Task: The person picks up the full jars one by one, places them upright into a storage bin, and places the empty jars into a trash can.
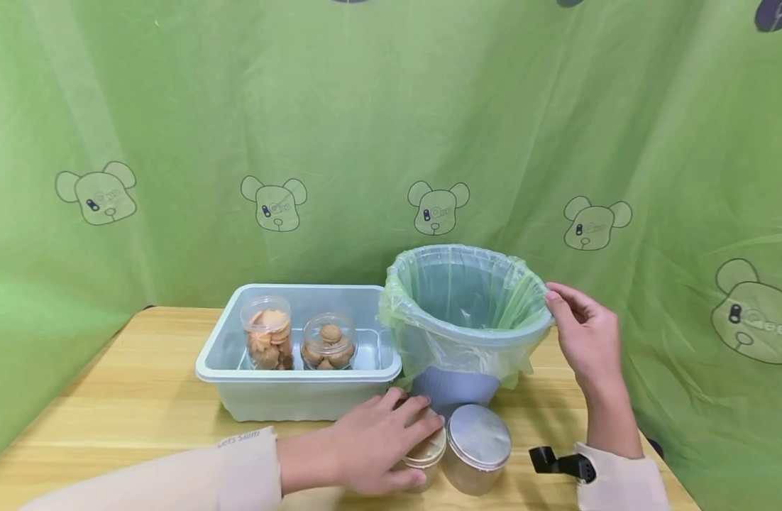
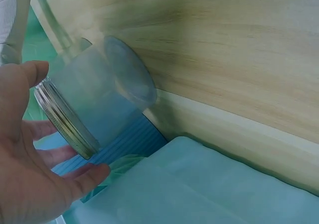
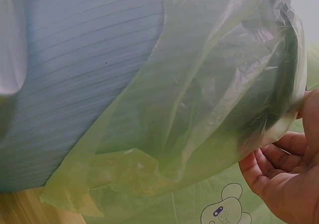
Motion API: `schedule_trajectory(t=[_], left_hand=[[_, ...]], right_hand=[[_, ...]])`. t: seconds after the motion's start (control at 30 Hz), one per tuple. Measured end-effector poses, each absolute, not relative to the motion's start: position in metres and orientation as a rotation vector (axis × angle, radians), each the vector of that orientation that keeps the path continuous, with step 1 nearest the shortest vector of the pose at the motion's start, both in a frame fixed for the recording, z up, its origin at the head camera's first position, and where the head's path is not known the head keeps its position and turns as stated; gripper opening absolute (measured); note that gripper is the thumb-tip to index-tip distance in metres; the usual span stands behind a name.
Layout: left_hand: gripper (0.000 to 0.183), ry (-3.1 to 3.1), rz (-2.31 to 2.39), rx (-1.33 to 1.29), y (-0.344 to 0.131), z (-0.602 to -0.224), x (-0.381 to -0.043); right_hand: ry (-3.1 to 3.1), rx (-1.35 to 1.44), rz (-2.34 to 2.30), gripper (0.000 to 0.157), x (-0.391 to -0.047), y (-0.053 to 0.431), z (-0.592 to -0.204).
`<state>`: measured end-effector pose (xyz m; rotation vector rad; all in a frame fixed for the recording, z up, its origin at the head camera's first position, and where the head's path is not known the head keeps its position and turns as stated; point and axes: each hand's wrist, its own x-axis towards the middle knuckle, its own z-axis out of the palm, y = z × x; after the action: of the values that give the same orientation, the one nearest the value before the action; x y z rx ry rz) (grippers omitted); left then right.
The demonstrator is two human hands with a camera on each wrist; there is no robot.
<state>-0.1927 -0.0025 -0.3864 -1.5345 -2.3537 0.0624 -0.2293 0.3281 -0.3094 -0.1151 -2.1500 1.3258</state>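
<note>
My left hand (image 1: 380, 446) reaches across the lid of a clear jar (image 2: 89, 94), thumb on one side and fingers round the other. The jar stands on the table, with nothing visible inside. Beside it is a second clear jar with a silver lid (image 1: 479, 436). My right hand (image 1: 589, 333) pinches the right rim of a blue trash can (image 1: 455, 387), thumb in front and fingers behind. A thin green trash bag (image 3: 199, 99) lines the can and is folded down over its rim. In the right wrist view the fingertips lie at the bag-covered rim.
Left of the trash can stands a light blue plastic basin (image 1: 289, 397). It holds a tall jar of cookies (image 1: 267, 337) and a shorter jar of round cookies (image 1: 329, 344). A green curtain (image 1: 340, 106) hangs behind the wooden table (image 1: 142, 383).
</note>
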Motion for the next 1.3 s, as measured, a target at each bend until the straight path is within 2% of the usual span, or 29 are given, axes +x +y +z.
schedule_trajectory(t=[0.6,1.3], left_hand=[[0.061,-2.381,0.034,-1.615,0.003,-0.385,-0.199],[0.057,-2.322,0.145,-1.670,0.007,-0.364,-0.190]], right_hand=[[-2.167,-0.125,1.319,0.048,-0.228,0.328,-0.309],[-2.171,-0.113,1.320,0.048,-0.229,0.329,-0.309]])
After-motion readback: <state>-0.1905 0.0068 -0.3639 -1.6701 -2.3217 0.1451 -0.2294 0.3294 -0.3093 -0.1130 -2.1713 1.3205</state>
